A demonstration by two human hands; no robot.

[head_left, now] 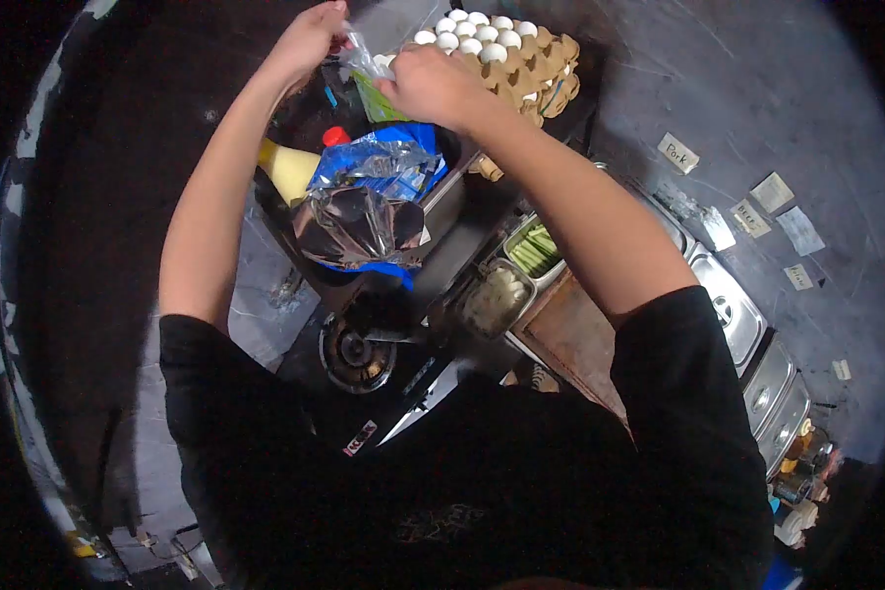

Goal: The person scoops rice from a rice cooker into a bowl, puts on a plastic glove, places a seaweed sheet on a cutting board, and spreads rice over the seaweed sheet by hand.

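Both arms reach out to the far side of the counter. Between my hands stretches a clear plastic bag [361, 61] with something green in its lower part. My left hand [310, 41] pinches one end of the bag with its fingertips. On the other side, my right hand [435, 85] is closed on the bag, its fingers partly hidden behind the back of the hand. Just beyond the right hand sits a cardboard tray of white eggs [482, 37]. Nearer to me lies an opened blue and silver foil packet [364, 211].
A pale yellow bottle [293, 172] and a red cap [335, 136] are beside the packet. A gas burner [357, 354] stands closer. To the right are a tray of cut green vegetables [534, 252], a brown board [572, 334] and lidded steel containers [728, 303].
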